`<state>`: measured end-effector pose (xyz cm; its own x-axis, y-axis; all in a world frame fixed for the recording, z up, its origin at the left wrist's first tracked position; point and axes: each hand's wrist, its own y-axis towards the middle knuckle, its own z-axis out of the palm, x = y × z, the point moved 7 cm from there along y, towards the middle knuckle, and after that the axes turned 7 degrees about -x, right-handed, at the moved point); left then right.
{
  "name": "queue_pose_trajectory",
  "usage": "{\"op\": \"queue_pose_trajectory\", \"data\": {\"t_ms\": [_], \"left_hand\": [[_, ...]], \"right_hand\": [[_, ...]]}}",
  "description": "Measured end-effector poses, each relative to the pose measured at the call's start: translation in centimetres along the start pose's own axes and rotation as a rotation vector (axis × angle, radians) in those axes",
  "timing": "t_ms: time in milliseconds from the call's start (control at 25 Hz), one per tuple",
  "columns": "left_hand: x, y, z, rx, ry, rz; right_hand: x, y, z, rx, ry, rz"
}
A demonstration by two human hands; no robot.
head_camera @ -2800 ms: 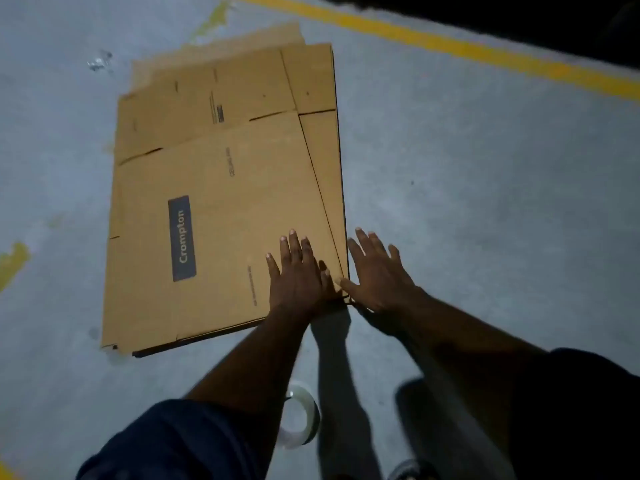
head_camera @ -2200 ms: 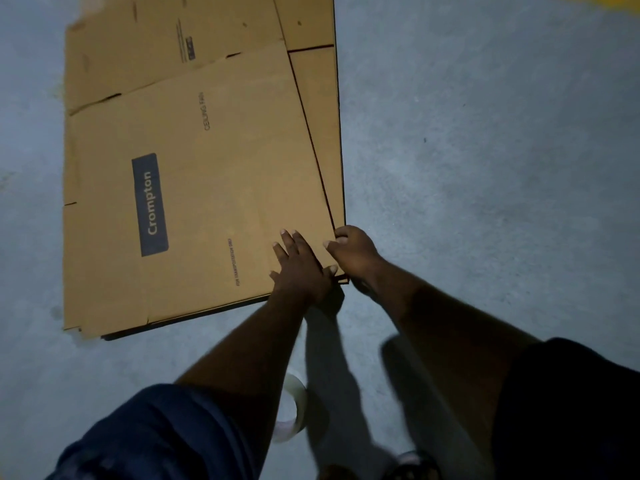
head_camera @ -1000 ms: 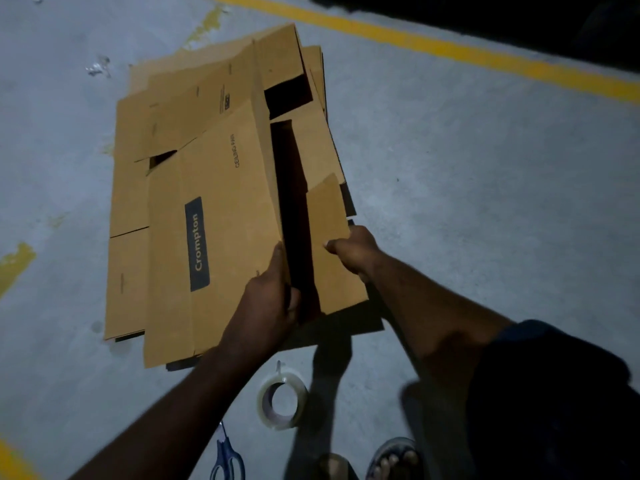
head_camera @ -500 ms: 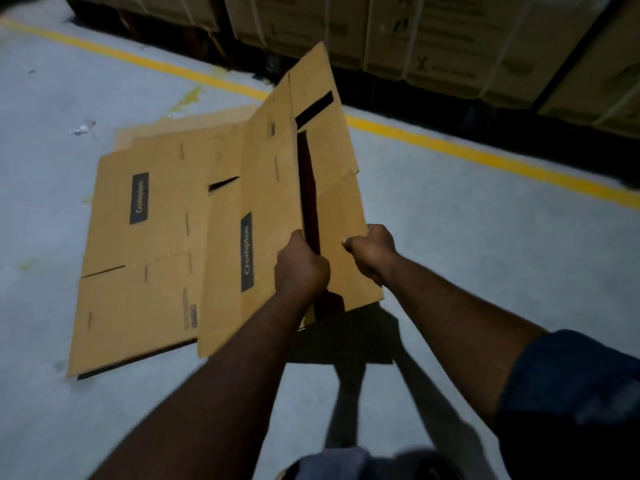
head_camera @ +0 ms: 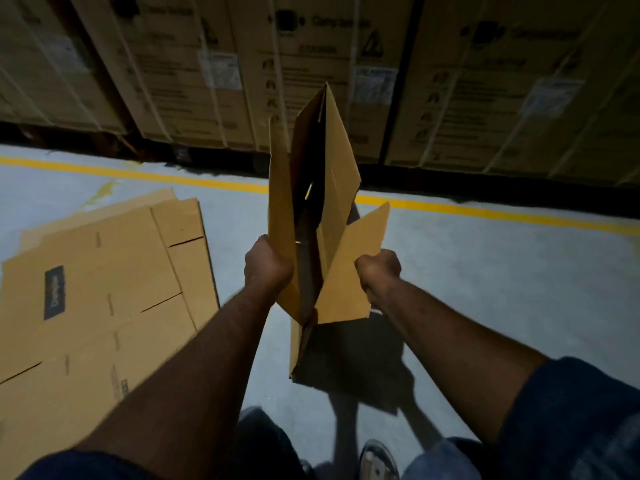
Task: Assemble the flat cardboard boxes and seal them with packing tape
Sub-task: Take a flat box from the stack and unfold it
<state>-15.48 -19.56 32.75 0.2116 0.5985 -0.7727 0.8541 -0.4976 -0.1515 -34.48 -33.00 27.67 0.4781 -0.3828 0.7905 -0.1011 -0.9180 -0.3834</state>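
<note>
Standing point: one foot (head_camera: 377, 459) shows below the hands on the grey floor (head_camera: 502, 289); its detail is blurred.
Left hand (head_camera: 266, 268): fingers are curled tight round the left wall edge of the cardboard box (head_camera: 341, 174), which is held off the floor.
Right hand (head_camera: 379, 271): fist is closed on a side flap (head_camera: 356, 268) of the same box, level with the Left hand, with the box opening between them.
Box position: between both hands, nearly on end and partly opened. A dark interior shows between its walls. Its top rises above the hands and its bottom hangs below them.
Flat stack (head_camera: 104, 299): unfolded boxes lie on the floor, left of the Left hand and apart from it. The top sheet carries a dark blue label (head_camera: 54, 292).
Yellow line (head_camera: 485, 209): painted across the floor beyond the hands.
Strapped cartons (head_camera: 194, 64): stacked in a row beyond the line, behind the box top.
</note>
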Motion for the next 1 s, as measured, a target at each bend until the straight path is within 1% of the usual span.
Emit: {"op": "queue_pose_trajectory", "data": {"t_ms": [160,280,400,520,560,600,720,760,800,920,1000], "left_hand": [[-0.6,-1.5,0.7,-0.020,0.007,-0.006],[-0.5,-1.6,0.0,-0.070,-0.001,-0.064],[-0.1,-1.4,-1.1,-0.099,0.037,-0.057],[0.5,-1.4,-1.5,-0.092,0.091,-0.005],[0.7,-1.5,-1.4,-0.084,0.119,0.020],[0.9,-1.7,-1.3,-0.076,0.149,0.042],[1.2,-1.4,-1.4,-0.067,0.205,0.076],[1.2,-1.1,-1.5,-0.057,0.222,0.093],[1.3,-0.7,-1.5,-0.042,0.241,0.118],[1.1,0.0,-1.4,0.003,0.282,0.171],[0.8,0.0,-1.0,0.029,0.312,0.197]], "right_hand": [[-2.3,-2.9,-4.9,-0.175,0.197,0.116],[-4.2,-5.7,-6.5,-0.236,0.305,0.193],[-7.0,-8.7,-6.6,-0.180,0.379,0.272],[-9.6,-11.4,-6.1,-0.025,0.456,0.419],[-10.0,-11.2,-6.3,-0.022,0.473,0.435],[-10.2,-10.5,-7.1,-0.073,0.469,0.432],[-9.6,-6.0,-12.1,-0.383,0.387,0.348],[-9.0,-4.4,-13.9,-0.435,0.336,0.293],[-8.1,-2.8,-15.4,-0.432,0.251,0.209],[-4.0,0.5,-16.6,-0.229,-0.053,-0.109],[-1.0,1.0,-14.9,-0.051,-0.075,-0.215]]}}
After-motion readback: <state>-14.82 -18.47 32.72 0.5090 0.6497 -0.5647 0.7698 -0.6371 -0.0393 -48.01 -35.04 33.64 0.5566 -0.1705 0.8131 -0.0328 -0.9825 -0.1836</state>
